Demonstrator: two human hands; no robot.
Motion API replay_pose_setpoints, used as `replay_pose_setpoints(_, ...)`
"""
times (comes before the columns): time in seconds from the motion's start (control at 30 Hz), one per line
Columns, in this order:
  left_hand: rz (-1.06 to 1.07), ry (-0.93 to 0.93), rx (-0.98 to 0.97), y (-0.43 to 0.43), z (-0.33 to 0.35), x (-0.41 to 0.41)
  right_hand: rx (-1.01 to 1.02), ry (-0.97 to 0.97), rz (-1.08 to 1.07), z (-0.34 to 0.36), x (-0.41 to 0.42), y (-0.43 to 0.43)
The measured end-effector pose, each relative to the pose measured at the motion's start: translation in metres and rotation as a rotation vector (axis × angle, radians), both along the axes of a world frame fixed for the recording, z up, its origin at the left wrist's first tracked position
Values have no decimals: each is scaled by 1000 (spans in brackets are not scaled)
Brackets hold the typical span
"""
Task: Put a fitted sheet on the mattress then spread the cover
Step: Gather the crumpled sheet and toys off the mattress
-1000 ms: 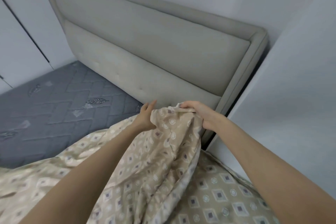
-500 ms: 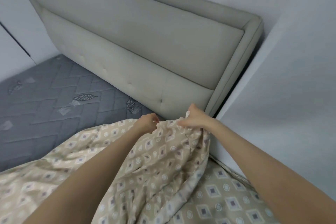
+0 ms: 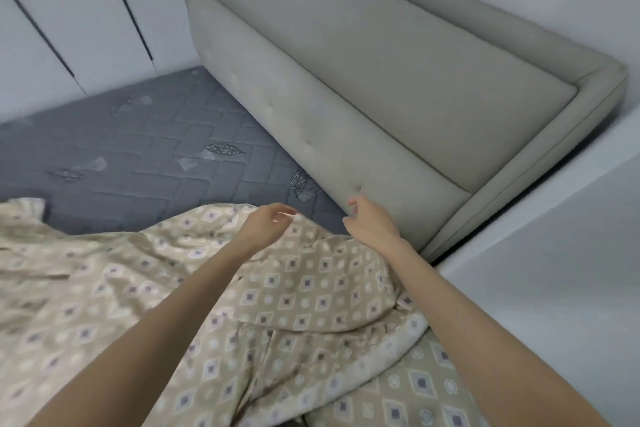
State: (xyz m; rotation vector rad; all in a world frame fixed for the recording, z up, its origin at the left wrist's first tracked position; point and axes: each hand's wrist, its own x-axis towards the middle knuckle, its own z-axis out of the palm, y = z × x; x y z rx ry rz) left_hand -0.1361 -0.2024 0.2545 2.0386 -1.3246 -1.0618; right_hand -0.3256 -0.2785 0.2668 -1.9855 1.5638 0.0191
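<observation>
L fingers [image 3: 285, 211] loosely curled, a bit apart, pinching nothing; tips sit right over the far edge of the sheet [image 3: 304, 288], can't tell if they touch it. R fingers [image 3: 353, 203] also loosely curled & spread, holding nothing, in front of the headboard's lower right end. L hand [image 3: 268, 224] hangs above the sheet's far edge, R hand [image 3: 372, 224] just right of it, the two near each other but apart; both forearms reach in from the near side over the fabric. Sheet is beige w/ a diamond-and-dot print, lying rumpled in folds across the near part of the mattress [image 3: 138, 156], its far right corner bunched close to the headboard [image 3: 346, 80], not tucked round any mattress corner in view; a thicker fold w/ a pale border runs along near right. Mattress is grey, quilted, leaf motifs, bare across far left. Headboard is beige, padded, w/ button tufts, standing along the far side. Pale wall [image 3: 554, 288] at right, close beside the bed; white wardrobe doors [image 3: 69, 10] at far left.
</observation>
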Motion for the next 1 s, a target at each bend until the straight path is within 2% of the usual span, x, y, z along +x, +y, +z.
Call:
replay_pose_setpoints(0.27,429,89,-257,148,68,86,-78,-370,231,56,123,81)
replay_pose_setpoints(0.4,676,123,-363,265,91,127,-95,-479,407,82,187,167)
replay_pose_setpoints(0.77,1186,139,-469,613,107,159,213,-755,693,91,303,446)
replay_pose_setpoints(1.0,1489,117,-493,775,104,160,436,-730,930,87,373,603)
